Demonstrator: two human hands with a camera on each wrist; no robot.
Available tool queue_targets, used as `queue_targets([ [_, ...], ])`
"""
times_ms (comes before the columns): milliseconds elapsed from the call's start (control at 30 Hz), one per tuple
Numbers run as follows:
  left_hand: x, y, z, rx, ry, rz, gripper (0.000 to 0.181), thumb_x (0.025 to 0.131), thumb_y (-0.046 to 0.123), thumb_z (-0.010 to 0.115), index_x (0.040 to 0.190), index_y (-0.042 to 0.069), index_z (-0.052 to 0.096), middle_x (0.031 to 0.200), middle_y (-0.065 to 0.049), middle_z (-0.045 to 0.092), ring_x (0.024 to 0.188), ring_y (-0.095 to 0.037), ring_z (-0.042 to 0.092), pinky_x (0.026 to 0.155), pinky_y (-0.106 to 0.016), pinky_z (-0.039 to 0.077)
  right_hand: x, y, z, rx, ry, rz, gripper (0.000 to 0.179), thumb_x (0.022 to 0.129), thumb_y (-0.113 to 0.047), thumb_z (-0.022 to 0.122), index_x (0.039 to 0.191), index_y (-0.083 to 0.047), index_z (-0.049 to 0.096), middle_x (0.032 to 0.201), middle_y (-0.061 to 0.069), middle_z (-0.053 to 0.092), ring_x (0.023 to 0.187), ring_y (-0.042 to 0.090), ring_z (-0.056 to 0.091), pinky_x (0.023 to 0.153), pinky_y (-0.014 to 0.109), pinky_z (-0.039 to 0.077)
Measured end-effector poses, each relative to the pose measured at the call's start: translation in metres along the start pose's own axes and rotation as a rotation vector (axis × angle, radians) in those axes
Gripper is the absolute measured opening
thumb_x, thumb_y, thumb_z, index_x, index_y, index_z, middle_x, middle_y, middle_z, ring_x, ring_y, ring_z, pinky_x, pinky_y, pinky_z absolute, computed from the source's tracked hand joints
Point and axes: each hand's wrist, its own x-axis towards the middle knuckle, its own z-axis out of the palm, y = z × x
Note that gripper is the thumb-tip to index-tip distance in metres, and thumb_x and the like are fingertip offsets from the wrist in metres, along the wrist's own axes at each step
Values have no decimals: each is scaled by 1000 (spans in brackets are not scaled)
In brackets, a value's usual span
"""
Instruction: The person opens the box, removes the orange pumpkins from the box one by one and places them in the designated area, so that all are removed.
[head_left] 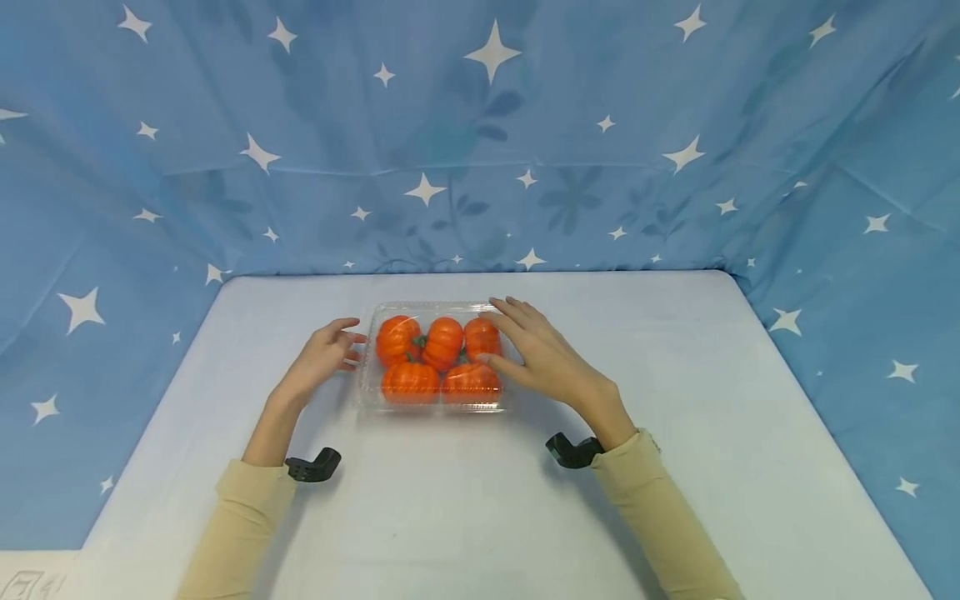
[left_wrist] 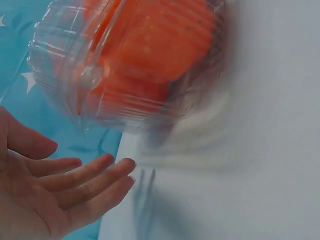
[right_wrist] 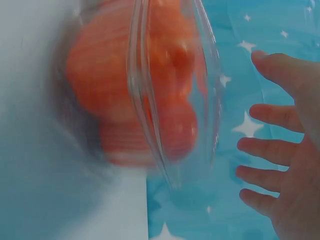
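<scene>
A clear plastic clamshell box [head_left: 367,398] with its lid down stands on the white table, holding several small orange pumpkins [head_left: 410,383] with green stems. My left hand [head_left: 324,354] is beside the box's left side, fingers spread loosely toward it. In the left wrist view, a gap shows between the left fingertips [left_wrist: 131,165] and the box wall. At the other end, my right hand [head_left: 547,354] hovers by the right side, its fingers overlapping the box's right edge in the head view. The right wrist view shows those fingers [right_wrist: 267,145] spread and apart from the lid.
The white table [head_left: 465,508] runs out in front of the box and to both sides. Behind it hangs a blue curtain [head_left: 450,108] with white stars. Each wrist carries a black camera mount, one on the left [head_left: 315,467] and one on the right [head_left: 573,452].
</scene>
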Motion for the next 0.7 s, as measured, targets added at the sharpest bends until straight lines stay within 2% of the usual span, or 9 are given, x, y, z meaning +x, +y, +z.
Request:
queue_targets([
  [267,2,-10,6,-108,-4,-42,51,110,22,39,152,-6,42,149,-26,50,117,-32,59,93,-36,58,18,-25,13,16,3,-63,62,98,-41,70,146,-6,54,157,21,45,148,44,39,124,59,27],
  [533,4,-23,8,-270,-80,-33,51,110,19,40,155,-3,37,154,-22,40,112,-22,51,85,-25,52,32,-44,29,-17,25,-183,57,96,-38,73,140,-4,59,149,21,54,140,42,49,120,56,36],
  [700,5,-26,7,-318,-69,-21,51,109,21,44,154,-2,39,144,-18,45,104,-16,52,81,-25,53,39,-55,38,-64,-9,-217,58,96,-37,72,142,-6,57,147,19,56,139,39,50,122,52,34],
])
